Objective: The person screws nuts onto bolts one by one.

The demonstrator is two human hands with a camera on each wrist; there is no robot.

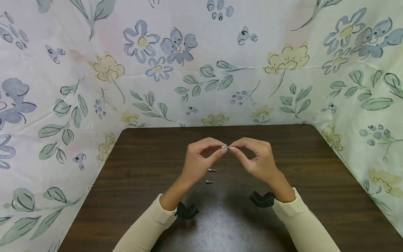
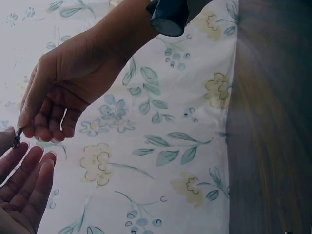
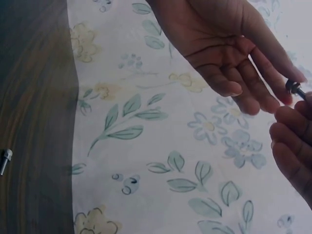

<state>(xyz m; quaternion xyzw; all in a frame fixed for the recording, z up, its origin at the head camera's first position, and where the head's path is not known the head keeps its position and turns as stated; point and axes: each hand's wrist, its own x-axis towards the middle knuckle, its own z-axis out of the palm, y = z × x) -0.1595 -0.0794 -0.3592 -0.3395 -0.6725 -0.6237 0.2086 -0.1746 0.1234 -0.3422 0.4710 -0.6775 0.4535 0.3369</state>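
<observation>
Above the table, my left hand [image 1: 199, 158] and right hand [image 1: 260, 159] meet fingertip to fingertip on one small metal bolt [image 1: 224, 147]. The left thumb and index finger pinch it at its thick head end. At the thin shank end, the right thumb and index finger pinch it. In the right wrist view, the dark round head of the bolt [image 3: 293, 87] shows between the fingertips, with part of the shank. Two similar bolts lie on the table below the left hand, an upper bolt [image 1: 212, 170] and a lower bolt [image 1: 209, 182].
The dark brown wooden table [image 1: 141, 196] extends under both arms. Behind it and at its sides hangs a flower-patterned cloth [image 1: 201, 101]. Black wrist-worn devices sit at the left wrist [image 1: 187, 211] and right wrist [image 1: 262, 199].
</observation>
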